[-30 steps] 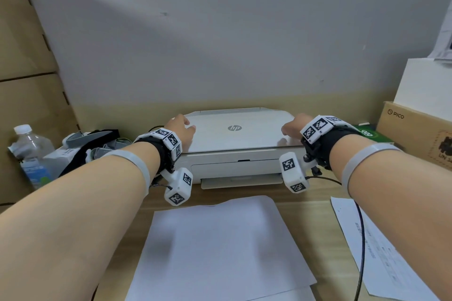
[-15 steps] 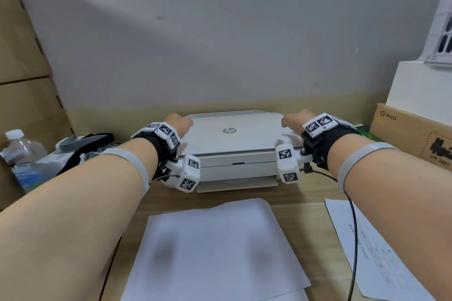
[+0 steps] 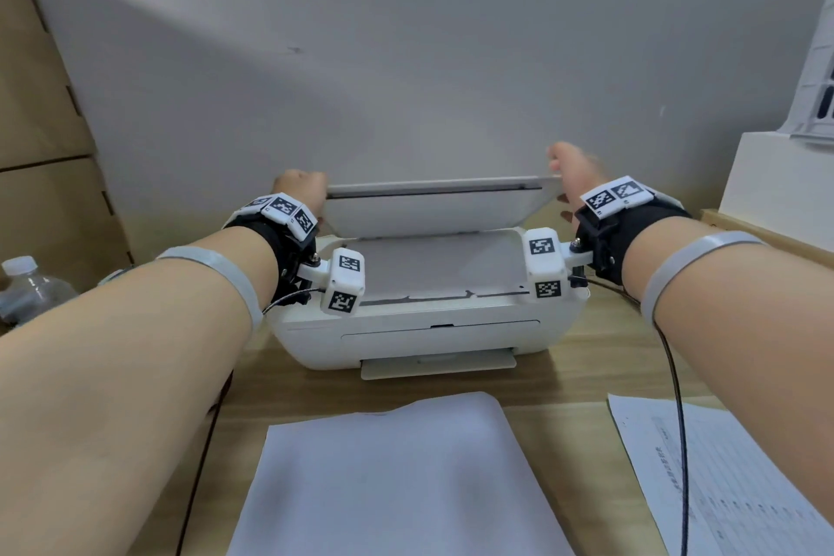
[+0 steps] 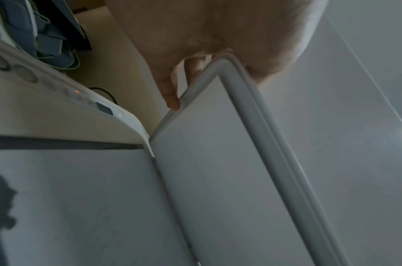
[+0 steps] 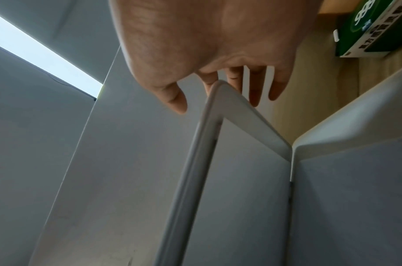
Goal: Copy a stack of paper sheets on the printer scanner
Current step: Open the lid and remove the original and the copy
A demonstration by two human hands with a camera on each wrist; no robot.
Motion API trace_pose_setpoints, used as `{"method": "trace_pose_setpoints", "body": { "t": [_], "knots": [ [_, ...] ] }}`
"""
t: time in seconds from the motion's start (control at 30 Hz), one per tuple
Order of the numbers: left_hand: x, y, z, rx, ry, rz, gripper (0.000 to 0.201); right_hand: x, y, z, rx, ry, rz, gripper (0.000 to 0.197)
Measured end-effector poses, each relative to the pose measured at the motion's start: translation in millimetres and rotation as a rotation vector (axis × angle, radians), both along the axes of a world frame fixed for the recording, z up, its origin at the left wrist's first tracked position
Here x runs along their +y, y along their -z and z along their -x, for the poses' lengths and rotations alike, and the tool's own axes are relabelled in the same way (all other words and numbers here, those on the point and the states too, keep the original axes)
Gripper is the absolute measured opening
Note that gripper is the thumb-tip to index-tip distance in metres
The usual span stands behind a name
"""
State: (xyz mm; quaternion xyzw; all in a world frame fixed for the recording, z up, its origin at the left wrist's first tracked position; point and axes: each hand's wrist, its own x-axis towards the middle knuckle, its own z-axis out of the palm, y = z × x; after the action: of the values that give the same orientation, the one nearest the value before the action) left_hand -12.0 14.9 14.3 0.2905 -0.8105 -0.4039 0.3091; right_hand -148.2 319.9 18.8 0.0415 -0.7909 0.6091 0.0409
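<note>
The white printer (image 3: 428, 330) stands at the back of the wooden table. Its scanner lid (image 3: 428, 212) is raised partway, hinged at the back. My left hand (image 3: 300, 190) grips the lid's front left corner, and the left wrist view shows its fingers (image 4: 172, 100) lying along the lid's (image 4: 218, 162) side edge. At the front right corner my right hand (image 3: 571, 181) holds the lid (image 5: 241, 180) between thumb (image 5: 175, 100) and fingers. The scanner bed (image 3: 442, 266) underneath looks pale grey. A stack of white sheets (image 3: 397, 479) lies in front of the printer.
A printed sheet (image 3: 722, 488) lies at the front right under a black cable (image 3: 677, 397). A water bottle (image 3: 27, 289) and cardboard boxes (image 3: 36, 104) stand at the left. Boxes (image 3: 776, 190) and a green packet (image 5: 373, 32) sit right of the printer. A wall rises close behind it.
The lid lay flat with both hands at its front corners. Both hands have since lifted it, so the scanner bed shows.
</note>
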Motion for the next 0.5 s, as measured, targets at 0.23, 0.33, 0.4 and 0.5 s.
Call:
{"method": "trace_pose_setpoints", "body": {
  "t": [0.23, 0.33, 0.4, 0.5],
  "knots": [
    [-5, -10, 20, 0.293, -0.065, -0.376, 0.09, -14, -11, 51, 0.088, 0.002, 0.276, 0.084],
    [-42, -1, 50, 0.245, -0.07, -0.368, 0.121, -22, -13, 63, 0.073, -0.024, 0.234, 0.084],
    [-64, 6, 70, 0.211, -0.069, -0.352, 0.129, -26, -18, 51, 0.037, -0.082, 0.2, 0.066],
    [-67, 9, 81, 0.145, -0.046, -0.337, 0.131, -32, -13, 61, -0.023, -0.126, 0.141, 0.06]
  ]
}}
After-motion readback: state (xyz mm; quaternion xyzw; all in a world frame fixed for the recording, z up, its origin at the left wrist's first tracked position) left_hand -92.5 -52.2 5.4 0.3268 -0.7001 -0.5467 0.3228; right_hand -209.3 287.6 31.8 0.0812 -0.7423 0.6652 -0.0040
